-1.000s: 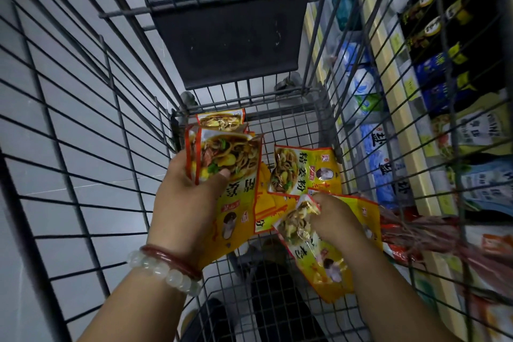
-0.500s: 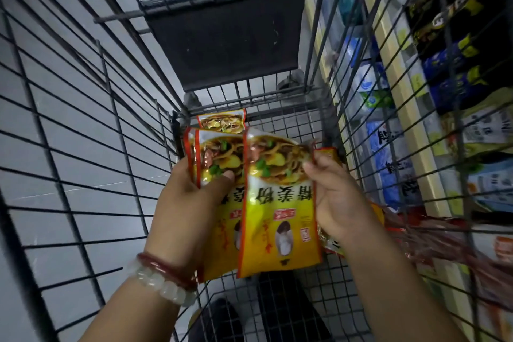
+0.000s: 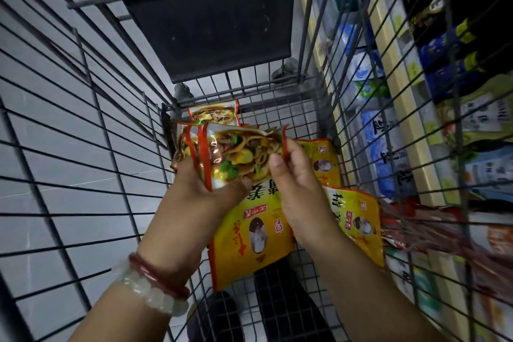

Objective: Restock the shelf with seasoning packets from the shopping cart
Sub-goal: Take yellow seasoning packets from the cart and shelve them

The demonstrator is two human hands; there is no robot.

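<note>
1. Head view, looking straight down into the wire shopping cart (image 3: 91,130). The left hand (image 3: 194,203) grips a fanned stack of yellow seasoning packets (image 3: 249,228), thumb curled over the front one, held up above the cart floor.
2. The right hand (image 3: 299,191) pinches the upper right edge of the front packet in that same stack, thumb on the front and fingers behind, so both hands are on the bundle.
3. More packets are loose in the cart: one packet at the far end (image 3: 213,115), another packet behind the right hand (image 3: 326,161), and a third packet under the right wrist (image 3: 358,219).
4. The shelf (image 3: 399,97) runs along the right side beyond the cart wire, stocked with blue and dark bags.
5. Two bracelets (image 3: 155,283) sit on the left wrist, one red and one of pale beads.
</note>
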